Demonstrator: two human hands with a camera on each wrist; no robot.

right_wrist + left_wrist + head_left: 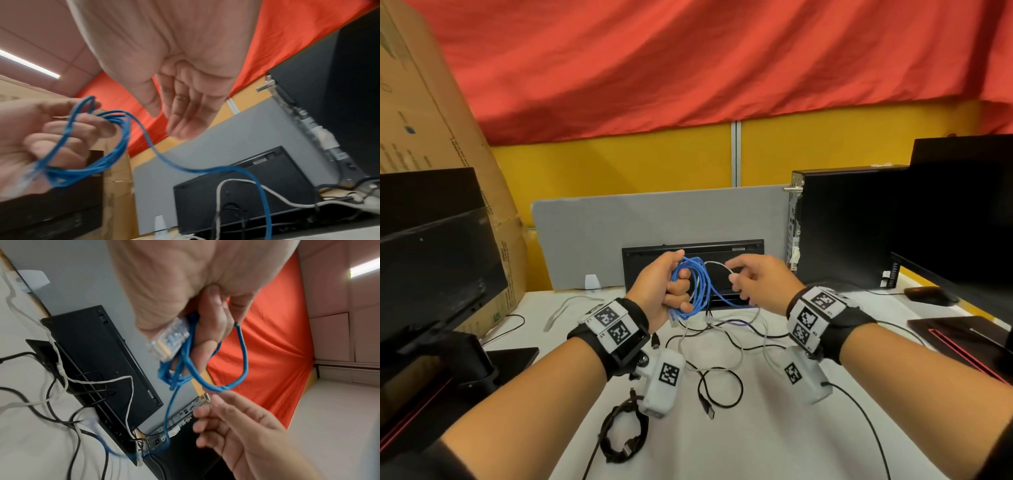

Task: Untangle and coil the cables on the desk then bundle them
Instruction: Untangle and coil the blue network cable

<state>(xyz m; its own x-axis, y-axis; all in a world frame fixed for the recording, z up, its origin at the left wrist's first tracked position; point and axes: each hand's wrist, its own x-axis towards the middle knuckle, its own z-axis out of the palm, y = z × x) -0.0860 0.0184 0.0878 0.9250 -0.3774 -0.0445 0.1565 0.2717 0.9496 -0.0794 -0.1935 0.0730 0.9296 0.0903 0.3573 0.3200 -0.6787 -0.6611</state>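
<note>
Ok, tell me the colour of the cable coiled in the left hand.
Blue. The coiled cable in the left hand shows best in the head view.

We take the grey divider panel (pixel 654 236) as landmark: a black keyboard (pixel 693 253) stands on edge against its front. To its right we see a black computer tower (pixel 842 226); to its left, a cardboard box (pixel 431 130). Above and behind hangs a red cloth (pixel 688 61).

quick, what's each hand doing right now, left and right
Left hand: closed, its grip around the coiled blue cable.
Right hand: open, fingers relaxed, holding nothing.
</note>
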